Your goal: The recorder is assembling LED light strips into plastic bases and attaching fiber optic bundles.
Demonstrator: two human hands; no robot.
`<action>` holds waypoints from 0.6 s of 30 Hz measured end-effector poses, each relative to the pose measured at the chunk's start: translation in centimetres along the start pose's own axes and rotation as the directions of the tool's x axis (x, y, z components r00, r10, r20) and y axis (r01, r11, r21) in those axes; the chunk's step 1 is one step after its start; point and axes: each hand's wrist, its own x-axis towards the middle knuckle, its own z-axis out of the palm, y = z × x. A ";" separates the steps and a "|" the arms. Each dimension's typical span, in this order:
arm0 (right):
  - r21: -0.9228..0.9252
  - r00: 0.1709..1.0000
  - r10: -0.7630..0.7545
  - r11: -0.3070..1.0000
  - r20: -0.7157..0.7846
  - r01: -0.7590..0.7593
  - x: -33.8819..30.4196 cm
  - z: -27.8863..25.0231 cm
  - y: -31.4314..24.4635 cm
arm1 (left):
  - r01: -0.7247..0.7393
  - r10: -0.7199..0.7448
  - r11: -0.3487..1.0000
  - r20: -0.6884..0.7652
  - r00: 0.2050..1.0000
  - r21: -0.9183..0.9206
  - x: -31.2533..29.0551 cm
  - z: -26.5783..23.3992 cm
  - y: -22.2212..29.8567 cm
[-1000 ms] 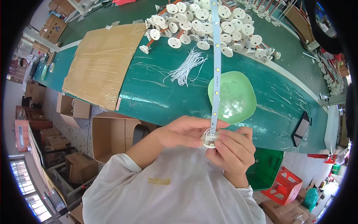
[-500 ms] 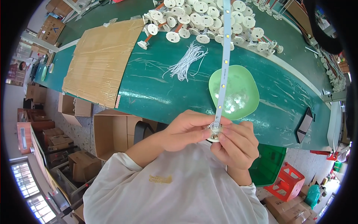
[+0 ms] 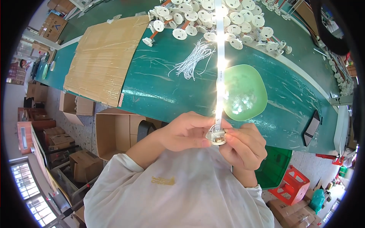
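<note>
White and glaring, the light strip (image 3: 220, 68) points straight away from you, its long axis running from near to far with only a slight lean, and its far end passes out of view at the upper edge. Its near end meets the round white end cap (image 3: 216, 138), which sits between your 2 hands, so the strip's length lies wholly on the far side of your grip.

Your left hand (image 3: 186, 132) comes in from the left, thumb on the cap's left side and fingers reaching behind the base of the strip; that makes it the nearer of the 2 to the strip itself. Your right hand (image 3: 245, 146) pinches the cap's right edge between thumb and fingertips. The hands are close together, both clamped on that same small part. How firmly each holds is hard to judge, since the fingers cover much of the cap and the glare washes out the joint.

A thin white wire (image 3: 212, 129) loops at the cap's left, beside the strip. Beyond your fingers, the strip crosses in front of the left rim of the green bowl (image 3: 255, 81); a bundle of white wires (image 3: 195, 60) lies farther off to its left on the green table (image 3: 171, 104), and a heap of white discs (image 3: 236, 18) fills the far side.
</note>
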 end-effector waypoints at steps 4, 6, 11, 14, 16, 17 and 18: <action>0.072 1.000 0.022 0.997 -0.004 -0.022 0.3 0.6 0.1 | 0.064 -0.073 0.992 -0.085 0.994 -0.109 -0.7 -0.4 0.1; 0.108 0.999 0.045 0.993 -0.012 -0.043 0.3 0.7 0.1 | 0.098 -0.110 0.988 -0.100 0.989 -0.117 -0.9 -0.4 0.1; 0.060 0.999 0.030 0.998 -0.028 -0.028 -0.3 0.5 -0.1 | 0.123 -0.125 0.992 -0.155 0.980 -0.022 -0.8 0.3 -0.3; 0.067 0.998 0.057 0.996 0.002 -0.057 -0.9 0.2 -0.3 | 0.139 -0.142 0.990 -0.151 0.978 -0.031 -0.8 0.3 -0.1; 0.070 0.996 0.069 0.995 0.053 -0.073 -0.4 -0.2 0.1 | 0.126 -0.133 0.990 -0.132 0.982 -0.057 -0.8 -0.1 0.2; 0.070 0.992 0.081 0.994 0.100 -0.089 0.1 -0.4 0.5 | 0.133 -0.136 0.991 -0.126 0.983 -0.029 -0.8 -0.5 0.4; 0.055 0.991 0.082 0.995 0.108 -0.088 0.8 -1.0 1.4 | 0.138 -0.137 0.990 -0.127 0.982 0.002 -0.8 -0.8 0.6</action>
